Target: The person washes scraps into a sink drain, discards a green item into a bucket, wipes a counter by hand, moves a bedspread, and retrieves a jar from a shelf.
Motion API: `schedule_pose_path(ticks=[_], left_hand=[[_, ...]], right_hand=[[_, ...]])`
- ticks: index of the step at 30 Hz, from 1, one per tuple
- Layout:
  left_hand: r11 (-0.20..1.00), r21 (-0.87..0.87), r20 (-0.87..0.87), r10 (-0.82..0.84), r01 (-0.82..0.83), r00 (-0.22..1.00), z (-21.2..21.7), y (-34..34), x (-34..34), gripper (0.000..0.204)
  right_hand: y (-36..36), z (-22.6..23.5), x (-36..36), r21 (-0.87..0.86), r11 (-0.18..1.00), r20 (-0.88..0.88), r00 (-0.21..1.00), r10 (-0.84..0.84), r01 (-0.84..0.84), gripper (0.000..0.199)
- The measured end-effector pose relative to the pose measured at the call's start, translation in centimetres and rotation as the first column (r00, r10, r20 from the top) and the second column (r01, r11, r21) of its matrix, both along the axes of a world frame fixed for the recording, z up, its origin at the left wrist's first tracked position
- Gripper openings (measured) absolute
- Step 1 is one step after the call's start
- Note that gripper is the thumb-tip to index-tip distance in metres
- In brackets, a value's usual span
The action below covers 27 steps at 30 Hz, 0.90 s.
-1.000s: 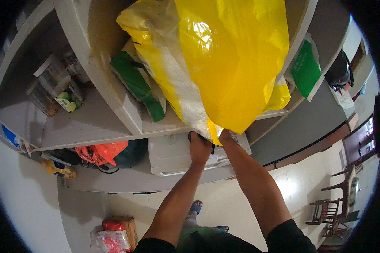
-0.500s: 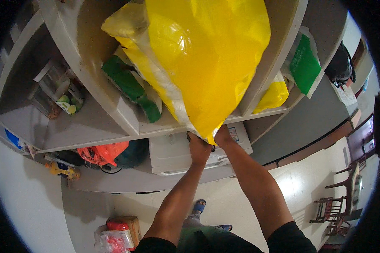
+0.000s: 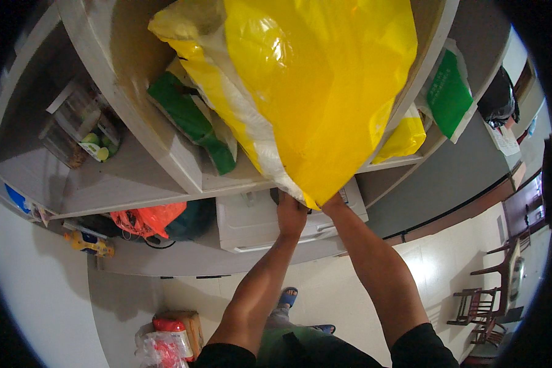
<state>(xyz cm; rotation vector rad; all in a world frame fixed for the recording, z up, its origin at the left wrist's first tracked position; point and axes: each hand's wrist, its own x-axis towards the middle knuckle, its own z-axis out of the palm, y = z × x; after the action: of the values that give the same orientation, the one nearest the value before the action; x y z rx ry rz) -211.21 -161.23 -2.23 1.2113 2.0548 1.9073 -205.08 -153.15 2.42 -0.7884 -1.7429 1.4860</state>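
Note:
A large, bulging yellow plastic bag [image 3: 331, 86] fills the upper middle, leaning out of a shelf compartment and narrowing to a lower corner. My left hand [image 3: 291, 211] is closed at that corner, beside a pale strip along the bag's side. From the other side my right hand [image 3: 333, 204] reaches behind the same corner; its fingers are hidden by the bag. Below the hands is a white box-shaped appliance [image 3: 251, 224]. A green bag [image 3: 184, 113] stands in the same compartment, left of the yellow one.
Clear jars [image 3: 83, 116] stand in the left compartment. A small yellow package [image 3: 405, 141] and a green-and-white bag [image 3: 451, 95] are to the right. A red plastic bag [image 3: 150, 219] lies under the shelf. On the floor are packages [image 3: 175, 334]; wooden chairs [image 3: 472, 306] stand at far right.
The yellow bag has shifted to the right and looks larger in view. My right hand has slipped slightly lower and further right, with more of it behind the bag.

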Motion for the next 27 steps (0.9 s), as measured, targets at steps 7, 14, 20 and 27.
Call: schedule_pose_path(ticks=[7, 14, 20, 27], left_hand=[[0.998, -0.027, 0.071, -0.062, 0.064, 0.996, -0.4, -0.1, -0.5, 0.038], [0.979, -0.170, 0.193, -0.075, 0.108, 0.978, 0.5, -0.5, 0.0, 0.046], [0.996, -0.066, 0.241, -0.036, 0.053, 0.970, -1.1, 0.0, -0.3, 0.027], [0.998, 0.007, 0.284, -0.067, 0.068, 0.957, -1.1, 0.2, 0.0, 0.023]], right_hand=[[-1.6, 2.9, 0.9, 0.742, 0.664, 0.305, 0.928, -0.214, -0.091, 0.030], [-0.9, 2.0, 0.1, 0.033, 0.997, 0.148, 0.987, -0.067, 0.063, 0.028], [-1.9, 3.8, 0.7, 0.593, 0.805, 0.352, 0.898, -0.264, 0.004, 0.028], [-1.8, 7.1, 1.7, 0.537, 0.842, 0.390, 0.897, -0.206, -0.040, 0.026]])
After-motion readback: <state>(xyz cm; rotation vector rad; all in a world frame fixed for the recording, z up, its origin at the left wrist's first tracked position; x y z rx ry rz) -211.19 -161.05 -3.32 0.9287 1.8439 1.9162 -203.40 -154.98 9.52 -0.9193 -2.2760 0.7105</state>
